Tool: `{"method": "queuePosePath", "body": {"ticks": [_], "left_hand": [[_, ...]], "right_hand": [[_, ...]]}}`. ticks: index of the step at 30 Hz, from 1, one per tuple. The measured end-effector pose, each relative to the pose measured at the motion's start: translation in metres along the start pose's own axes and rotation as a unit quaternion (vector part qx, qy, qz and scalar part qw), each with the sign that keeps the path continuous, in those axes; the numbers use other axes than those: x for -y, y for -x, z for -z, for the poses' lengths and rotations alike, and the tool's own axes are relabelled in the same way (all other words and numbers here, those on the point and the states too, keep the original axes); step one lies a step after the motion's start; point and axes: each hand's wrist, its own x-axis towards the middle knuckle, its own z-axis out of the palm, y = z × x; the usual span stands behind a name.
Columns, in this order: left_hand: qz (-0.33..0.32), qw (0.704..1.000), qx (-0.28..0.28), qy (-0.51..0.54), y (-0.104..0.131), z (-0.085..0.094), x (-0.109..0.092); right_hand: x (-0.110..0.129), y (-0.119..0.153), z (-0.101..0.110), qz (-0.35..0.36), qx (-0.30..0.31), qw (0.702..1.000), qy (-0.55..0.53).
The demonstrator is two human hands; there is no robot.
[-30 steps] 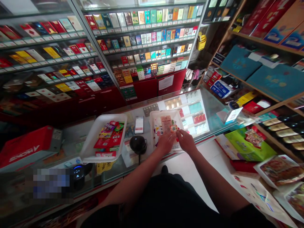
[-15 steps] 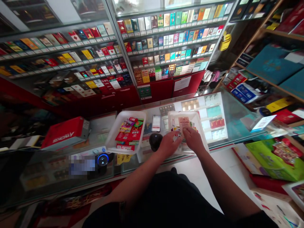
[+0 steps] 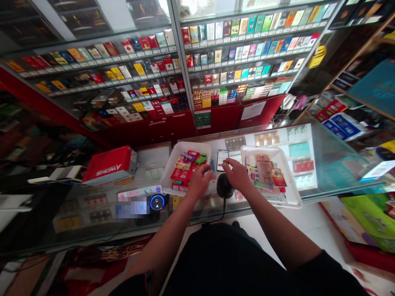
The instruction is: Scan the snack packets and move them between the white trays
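Observation:
My left hand (image 3: 200, 179) is at the right edge of the left white tray (image 3: 168, 170), its fingers apart and nothing in them. Colourful snack packets (image 3: 185, 169) lie in that tray. My right hand (image 3: 236, 173) reaches to the lower right corner of a phone (image 3: 222, 159) that lies on the glass counter; its fingers are bent and apart, and no held thing shows. Just below, between my hands, stands a black round device (image 3: 225, 185) with a cable. The right white tray (image 3: 296, 191) holds a pale pink packet (image 3: 263, 167) and several other packets.
A red box (image 3: 108, 164) lies at the counter's left, near a device with a glowing blue ring (image 3: 157, 202). Shelves of small boxes (image 3: 216, 33) rise behind the glass counter (image 3: 333, 168). A green box (image 3: 367, 218) is at the lower right.
Both hands have left the right tray and moved left, with the pale packet now lying in that tray. My left hand has reached the left tray, my right hand the phone. The view has shifted left.

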Motion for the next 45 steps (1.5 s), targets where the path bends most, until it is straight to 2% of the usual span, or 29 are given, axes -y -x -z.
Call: {"method": "queuePosePath", "body": {"ticks": [7,12,17,25,30,34,40,45], "left_hand": [[0.014,0.999,-0.031,-0.024,-0.023,0.049,0.044],[0.062,0.996,-0.044,-0.052,-0.043,0.074,0.059],[0.086,0.993,-0.027,-0.076,-0.062,0.089,0.072],[0.068,0.993,-0.018,-0.089,-0.116,0.092,0.103],[0.063,0.981,0.002,-0.183,-0.154,0.091,0.109],[0.067,0.961,0.042,-0.264,-0.175,0.085,0.113],[0.062,0.954,0.071,-0.286,-0.19,0.077,0.118],[0.045,0.96,0.05,-0.273,-0.186,0.078,0.117]], "right_hand": [[0.03,-0.019,-0.05,0.018,0.039,0.999,0.034],[0.038,-0.036,-0.09,0.011,0.066,0.995,0.073],[0.039,-0.06,-0.126,-0.04,0.1,0.99,0.086],[0.036,-0.094,-0.151,-0.082,0.108,0.985,0.111],[0.031,-0.108,-0.16,-0.097,0.11,0.981,0.123],[0.033,-0.116,-0.164,-0.105,0.12,0.978,0.133],[0.037,-0.123,-0.165,-0.122,0.148,0.971,0.145],[0.034,-0.124,-0.165,-0.138,0.132,0.973,0.127]]}}
